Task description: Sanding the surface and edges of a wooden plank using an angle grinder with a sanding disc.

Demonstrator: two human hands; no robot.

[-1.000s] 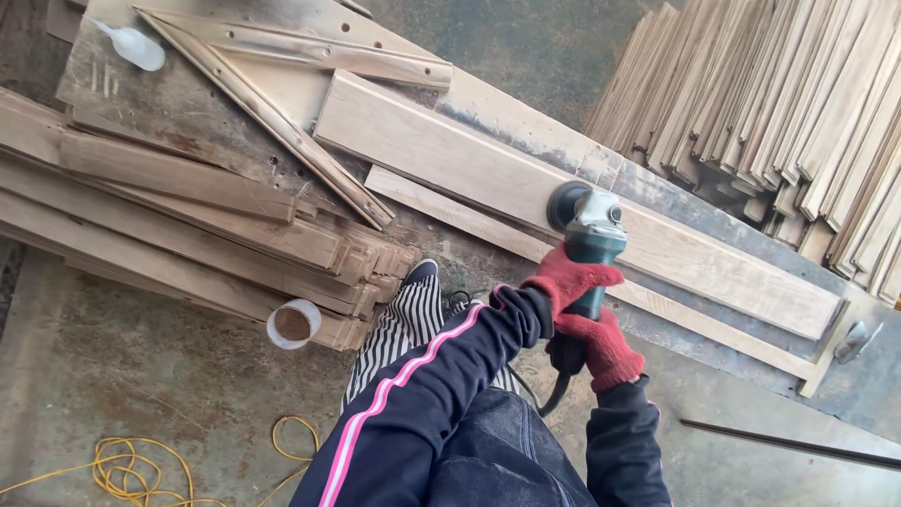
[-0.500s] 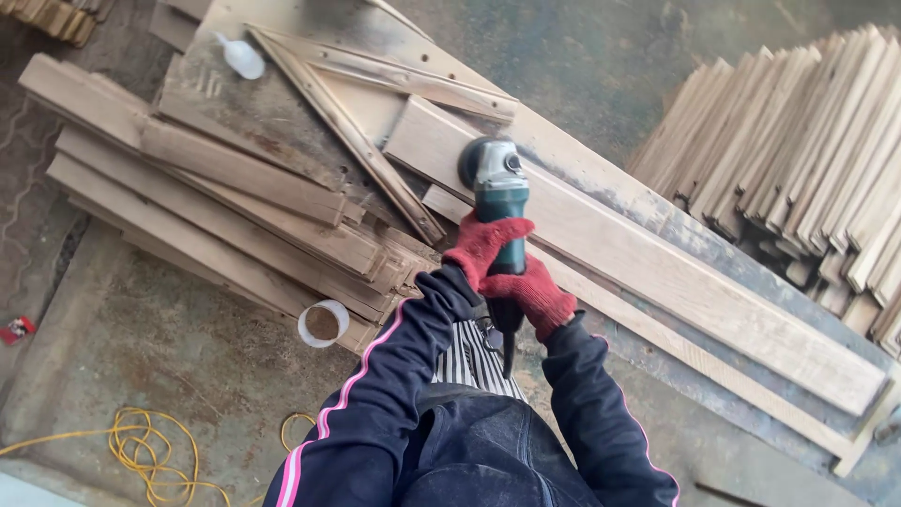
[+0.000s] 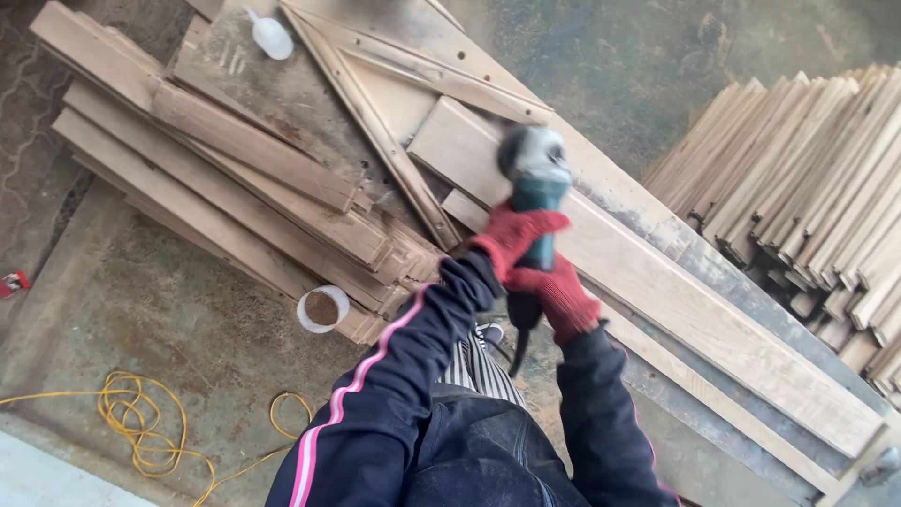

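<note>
Seen from above, the left hand (image 3: 514,237) and the right hand (image 3: 563,299), both in red knitted gloves, are wrapped tightly around the dark green body of a hand-held angle grinder with a grey head (image 3: 533,178); the left hand grips nearer the head, the right further back by the cable end, a two-handed grip that would steady the tool. The grinder's disc end is blurred and rests on or just above the near end of a long pale wooden plank (image 3: 676,310); contact cannot be told for certain. The plank lies flat and diagonal on a worn, dusty grey work board (image 3: 282,103), beside a narrower pale wooden strip (image 3: 713,399) that runs along its near edge, seemingly as a stop. Left of the grinder sits a stack of rough brown timber lengths (image 3: 216,188), with a roll of clear tape (image 3: 322,308) at its lower end and a small white plastic bottle (image 3: 271,36) at the board's far side. A bundle of pale wooden slats (image 3: 817,178) lies at right, and a coiled yellow cord (image 3: 150,432) on the concrete floor (image 3: 169,329).
</note>
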